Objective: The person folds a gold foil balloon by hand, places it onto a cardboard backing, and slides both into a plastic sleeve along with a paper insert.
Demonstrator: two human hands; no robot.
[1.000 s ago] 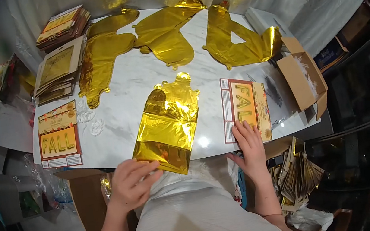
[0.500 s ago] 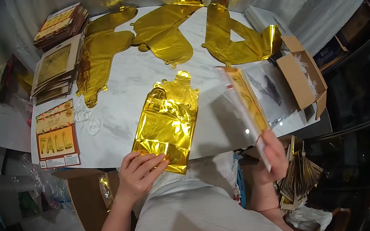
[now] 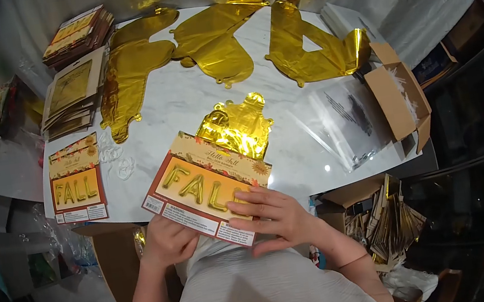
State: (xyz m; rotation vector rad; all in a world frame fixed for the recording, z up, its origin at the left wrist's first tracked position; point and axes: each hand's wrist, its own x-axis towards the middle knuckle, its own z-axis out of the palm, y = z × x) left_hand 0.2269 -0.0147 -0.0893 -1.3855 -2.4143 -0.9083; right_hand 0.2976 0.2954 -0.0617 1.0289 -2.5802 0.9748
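Observation:
A printed FALL balloon package card (image 3: 205, 183) lies tilted over a folded gold foil balloon (image 3: 238, 128), whose upper end sticks out beyond the card. Across the card's lower right corner rest the fingers of my right hand (image 3: 278, 216), gripping it with the thumb below the edge. My left hand (image 3: 169, 241) is closed under the card's lower left edge; its fingertips are covered, so what they hold cannot be made out. A second FALL card (image 3: 77, 188) lies flat at the left of the white table (image 3: 151, 111).
Flat gold foil letter balloons (image 3: 136, 64) spread along the back. Stacked packages (image 3: 72, 91) stand at the back left, near white string coils (image 3: 126, 167). Clear plastic sleeves (image 3: 342, 125) and an open cardboard box (image 3: 391, 101) are on the right. Below stands a box of folded cards (image 3: 382, 218).
My right hand has brought the card from the right across to the middle, now face up over the foil balloon. My left hand has shifted slightly down and left, fingers now beneath the card.

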